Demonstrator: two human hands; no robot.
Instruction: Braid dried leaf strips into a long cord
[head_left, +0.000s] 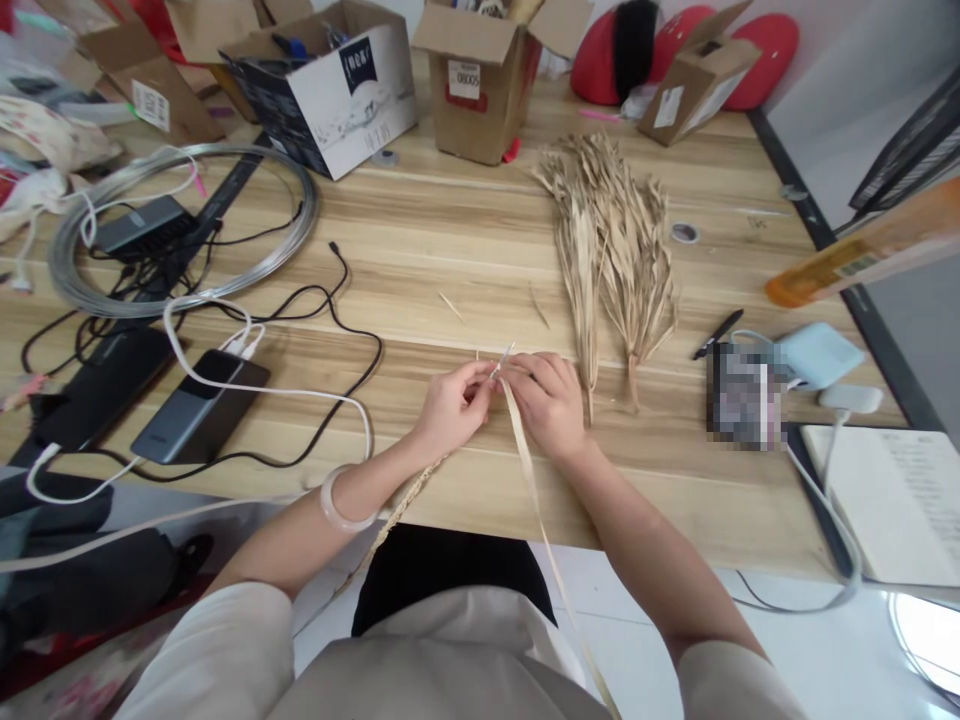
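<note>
Your left hand (454, 405) and right hand (547, 400) meet fingertip to fingertip above the pale wood-grain table (457, 240), both closed in a pinch. The right grasps a long, flat, straw-coloured fibre strip (529, 470), which drops from the pinch between your forearms and over the table edge. The left appears to be pinching the working end of a narrow, tan, plaited fibre cord (405, 500); the cord comes out below that hand and trails past the wrist, but your fingers hide the join, so I cannot tell exactly how it is held. A pale, pointed tip (510, 350) sticks up just beyond both pinches.

Judging by this, you are working the strip into the cord. Let the left thumb and finger lock the last crossing, and let the right do the turning. Lay the strip flat and draw it snug with a light, even pull, since dry fibre may split if jerked. Mind the hanging length below your grip so that it doesn't twist. The dried, tan leaf bundles (581, 260) lie just beyond your right hand.
</note>
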